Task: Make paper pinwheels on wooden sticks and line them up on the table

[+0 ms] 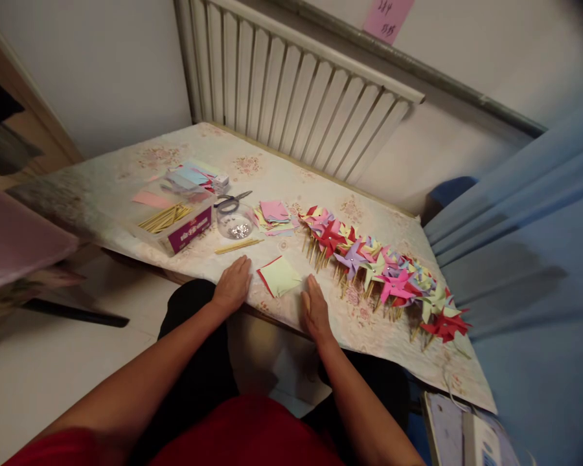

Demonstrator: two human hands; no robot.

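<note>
1. Slit paper stack point(280, 276) is flanked: left hand point(233, 285) at 9 o'clock, right hand point(315, 309) at 4, both unclenched, nothing gripped.
2. Stack could be skewed or creased if brushed by right hand.
3. Shiny bits point(239, 228) could be spilled if dish point(222, 226) at 11 o'clock is bumped.

Your left hand point(234, 285) rests palm down at the near edge of the desk point(267, 173), and your right hand point(315, 307) lies on its side there, fingers extended. Between them you have a pale green paper square point(282, 274), red showing along its left edge. Beyond your left hand lie some loose sticks point(238, 246), a clear dish point(222, 228) of small silvery pieces point(240, 229), dark-handled scissors point(229, 206) and a stack of coloured papers point(274, 211). Farther left stands a purple-labelled box point(190, 231) of sticks. To your right, colourful pinwheels point(396, 286) crowd together in a long row.
</note>
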